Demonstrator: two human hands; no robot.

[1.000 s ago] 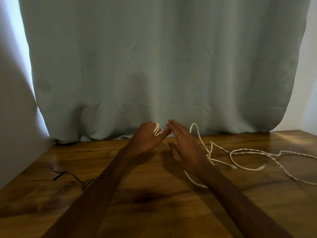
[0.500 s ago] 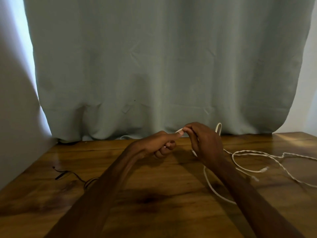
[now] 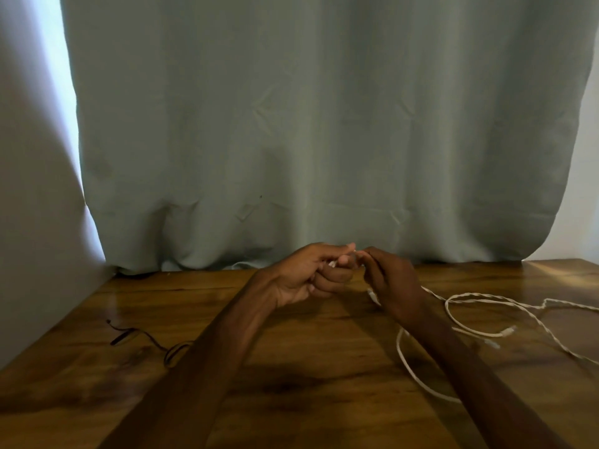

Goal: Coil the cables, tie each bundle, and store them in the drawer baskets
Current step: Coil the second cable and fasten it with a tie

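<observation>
Cable (image 3: 479, 295) (white, twisted) was pinched at twelve o'clock by the curled fingers of left hand (image 3: 303, 275) and right hand (image 3: 393, 285); slack lay looped on the table (image 3: 97, 400) toward three o'clock.

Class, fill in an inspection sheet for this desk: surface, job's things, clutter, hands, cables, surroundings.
Surface: wooden table, glossy, dark grain.
Job's things: white cable, black cable; ties, drawer, baskets: nothing seen.
Clutter: nothing seen.
Hands: left hand grips a turn of the white cable; right hand pinches it close beside.
Cables: white cable trails in loose loops at right, mostly uncoiled; black cable lies at left, partly hidden by the left forearm.
Surroundings: grey-green curtain behind; wall at left.
</observation>
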